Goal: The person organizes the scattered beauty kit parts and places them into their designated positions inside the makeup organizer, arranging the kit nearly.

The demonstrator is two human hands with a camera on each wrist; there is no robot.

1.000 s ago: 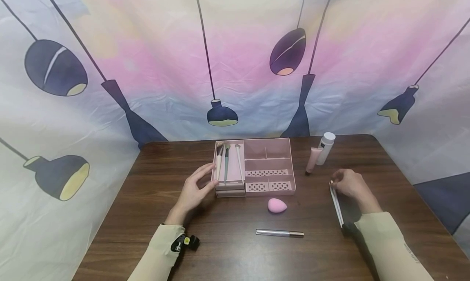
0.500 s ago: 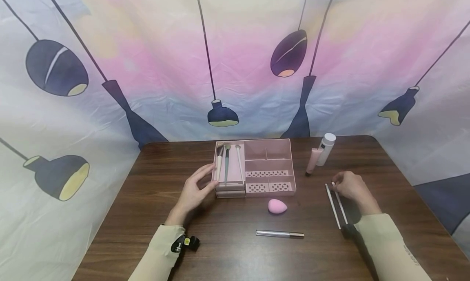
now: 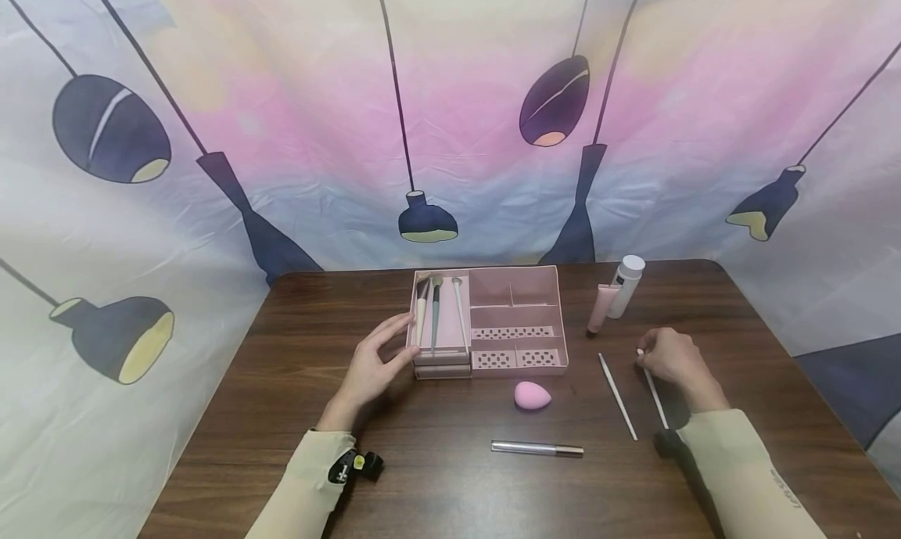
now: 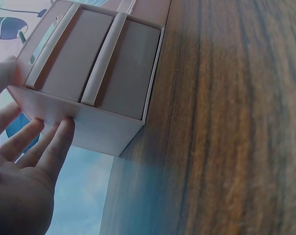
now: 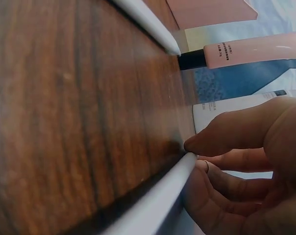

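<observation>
My left hand (image 3: 373,367) rests against the left side of a pink makeup organizer (image 3: 517,289), fingers fairly straight on its side wall and thumb near the front corner. In the left wrist view the fingertips (image 4: 65,125) touch the wall beside two small drawers (image 4: 131,68). Two makeup brushes (image 3: 435,312) and a slim white-handled tool (image 3: 461,312) lie in the organizer's left top tray. At the right, my right hand (image 3: 672,359) pinches the far end of a slim white pencil (image 3: 656,398) between thumb and fingers. A second white pencil (image 3: 618,397) lies apart on the table, left of it.
A pink egg-shaped makeup sponge (image 3: 531,396) and a silver pen-like tube (image 3: 536,448) lie on the wooden table (image 3: 422,484) in front of the organizer. Behind the right hand stand a pink squeeze tube (image 3: 601,310) and a white bottle (image 3: 625,285). A printed cloth (image 3: 317,132) hangs behind.
The two white pencils lay together under the right hand; one has shifted left, leaving a widening gap. The right hand has moved only slightly, and the left hand keeps its place.
</observation>
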